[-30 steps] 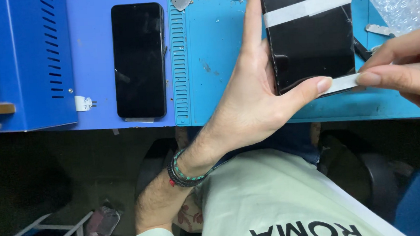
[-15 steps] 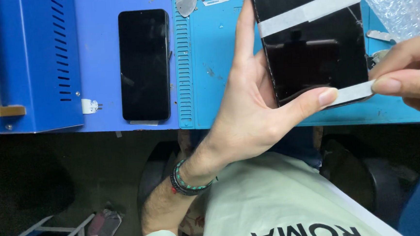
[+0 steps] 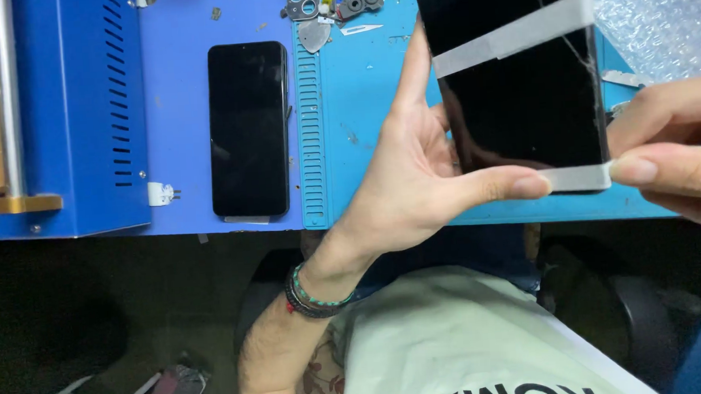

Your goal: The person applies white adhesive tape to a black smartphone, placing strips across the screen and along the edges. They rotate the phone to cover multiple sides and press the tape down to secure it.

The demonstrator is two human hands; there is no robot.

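Phone screen panel [image 3: 522, 89], black and glossy, is held upright-ish above the light blue work mat [image 3: 371, 131], near the mat's front edge. A fine crack line runs down its glass on the right side. A strip of pale tape [image 3: 511, 33] crosses the upper part of the panel at a slant. A second tape strip [image 3: 576, 177] lies along the panel's bottom edge.

Left hand [image 3: 414, 177]: fingers spread, palm toward the camera. Index finger runs up the left edge of the panel; thumb presses flat on the bottom tape strip from the left. The hand grips the panel between thumb and fingers. Beaded bracelets [image 3: 312, 293] sit on this wrist.

Right hand [image 3: 672, 153]: enters from the right edge, fingers drawn together, pinching the right end of the bottom tape strip at the panel's lower right corner.

Second phone [image 3: 249, 130], dark screen up, lies flat on the darker blue surface, well left of the held panel, just beside the mat's slotted edge. Blue metal machine housing [image 3: 78, 116] stands further left. Small camera-ring parts and a metal pick [image 3: 326, 4] sit at the mat's top edge. Bubble wrap [image 3: 664, 15] lies at the upper right, behind the panel.
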